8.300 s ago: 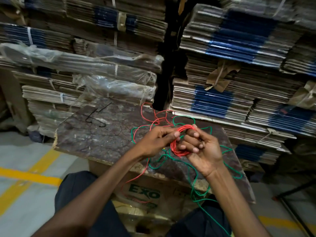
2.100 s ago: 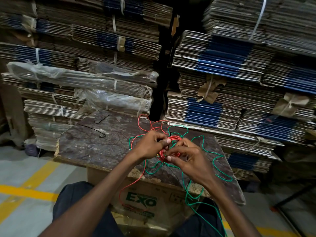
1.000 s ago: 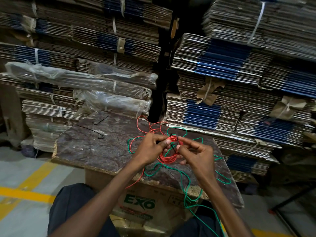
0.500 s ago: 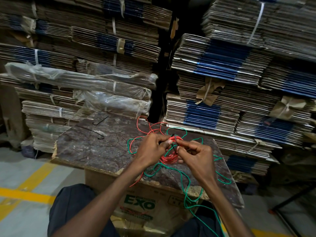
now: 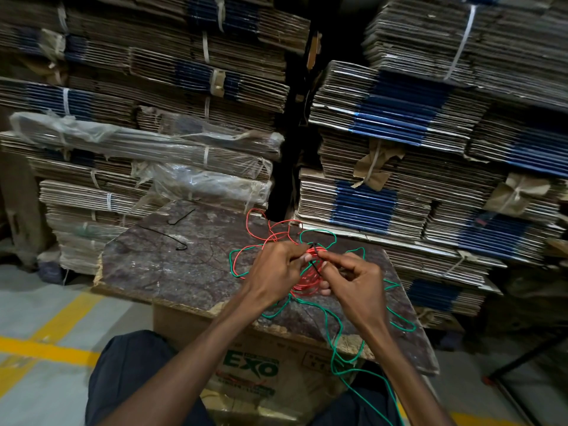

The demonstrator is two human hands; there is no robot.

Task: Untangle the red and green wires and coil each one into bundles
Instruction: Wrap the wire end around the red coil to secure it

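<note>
Over the counter, left hand fingers clamped on the red wire coil, right hand fingers pinching a black tie: best cinched snugly, clear of green wire loops.

I am wearing dark navy trousers, the cloth showing over both my knees at the bottom of the view. My forearms are showing bare, with no sleeve reaching into view. My left hand and right hand are going without gloves. My fingernails are looking short and pale at the fingertips.
</note>
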